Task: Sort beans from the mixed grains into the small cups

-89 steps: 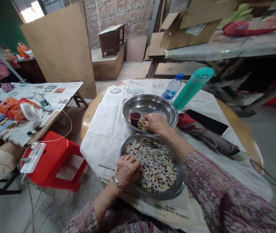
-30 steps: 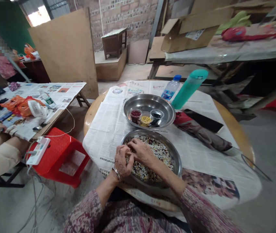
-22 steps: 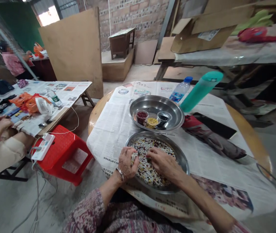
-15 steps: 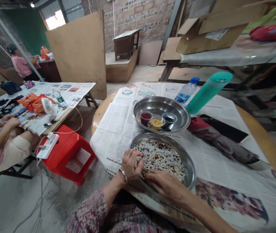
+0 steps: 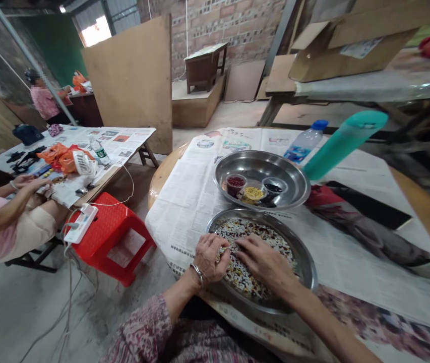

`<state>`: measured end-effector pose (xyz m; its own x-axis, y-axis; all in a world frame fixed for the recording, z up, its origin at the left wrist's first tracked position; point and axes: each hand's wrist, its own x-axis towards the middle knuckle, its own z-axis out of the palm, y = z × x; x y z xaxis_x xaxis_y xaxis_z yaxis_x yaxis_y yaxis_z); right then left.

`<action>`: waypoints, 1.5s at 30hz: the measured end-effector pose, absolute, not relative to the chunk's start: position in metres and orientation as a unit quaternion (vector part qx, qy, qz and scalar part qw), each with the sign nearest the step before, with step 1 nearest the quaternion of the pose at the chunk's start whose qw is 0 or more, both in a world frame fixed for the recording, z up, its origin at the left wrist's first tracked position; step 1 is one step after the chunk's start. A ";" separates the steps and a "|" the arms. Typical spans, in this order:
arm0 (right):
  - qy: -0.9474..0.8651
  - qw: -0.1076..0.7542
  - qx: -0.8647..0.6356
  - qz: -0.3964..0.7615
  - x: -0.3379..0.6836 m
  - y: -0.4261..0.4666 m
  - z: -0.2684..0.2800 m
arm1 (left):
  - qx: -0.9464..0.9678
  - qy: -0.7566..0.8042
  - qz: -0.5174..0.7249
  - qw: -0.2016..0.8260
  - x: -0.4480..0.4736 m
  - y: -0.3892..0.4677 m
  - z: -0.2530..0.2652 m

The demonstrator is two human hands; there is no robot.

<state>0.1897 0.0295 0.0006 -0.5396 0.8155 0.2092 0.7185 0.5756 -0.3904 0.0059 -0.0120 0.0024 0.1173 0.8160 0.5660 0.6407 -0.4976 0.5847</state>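
A shallow steel basin [image 5: 310, 275] in front of me holds a spread mix of white grains with dark red, black and yellow beans [image 5: 275, 243]. At its left side, my left hand [image 5: 211, 256] bends its fingers over the mix, the thumb apart from them; a metal bangle [image 5: 196, 272] circles the wrist. My right hand [image 5: 265, 262] reaches across from the right, fingers apart and tips touching the grains near the middle. Behind stands a second steel basin [image 5: 294, 176] with clear cups of red beans [image 5: 235, 184], yellow beans [image 5: 253, 193] and black beans [image 5: 273, 186].
Newspaper [image 5: 177, 201] covers the round table. A blue-capped bottle [image 5: 307, 141], a green cylinder [image 5: 345, 143] and a grey-red folded umbrella-like bundle [image 5: 369, 227] lie to the right. On the left are a red stool [image 5: 112, 232] with a power strip [image 5: 82, 224] and a seated person [image 5: 6, 217].
My right hand has moved from the basin's near edge farther in, onto the middle of the mix. The left hand stays at the left side. The view has shifted slightly left.
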 end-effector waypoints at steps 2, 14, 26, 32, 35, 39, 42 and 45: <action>-0.896 0.179 -0.372 0.167 0.179 0.013 0.004 | 0.741 0.490 0.448 0.100 0.006 -0.012 0.002; -0.833 0.120 -0.539 0.034 0.229 0.035 0.007 | 0.746 0.478 0.451 0.110 0.005 -0.009 0.002; -0.915 0.150 -0.343 0.154 0.172 -0.003 0.008 | 0.748 0.477 0.449 0.110 0.004 -0.007 0.000; -0.885 0.155 -0.434 0.070 0.189 0.039 0.010 | 0.749 0.476 0.447 0.112 0.003 -0.006 -0.002; -0.850 0.201 -0.482 0.071 0.208 0.054 0.012 | 0.747 0.479 0.448 0.112 0.003 -0.006 -0.002; -0.803 0.276 -0.516 0.113 0.223 0.062 0.024 | 0.746 0.475 0.454 0.108 0.004 -0.005 -0.002; -0.761 0.323 -0.548 0.127 0.226 0.076 0.046 | 0.750 0.472 0.451 0.106 0.004 -0.005 -0.001; -0.709 0.327 -0.618 0.097 0.230 0.108 0.072 | 0.755 0.475 0.441 0.103 0.004 -0.004 0.000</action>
<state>0.2301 0.1080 0.0723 -0.0237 0.9390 0.3432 0.8118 0.2184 -0.5416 0.0038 -0.0045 0.0004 0.1608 0.8070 0.5682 0.6258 -0.5285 0.5735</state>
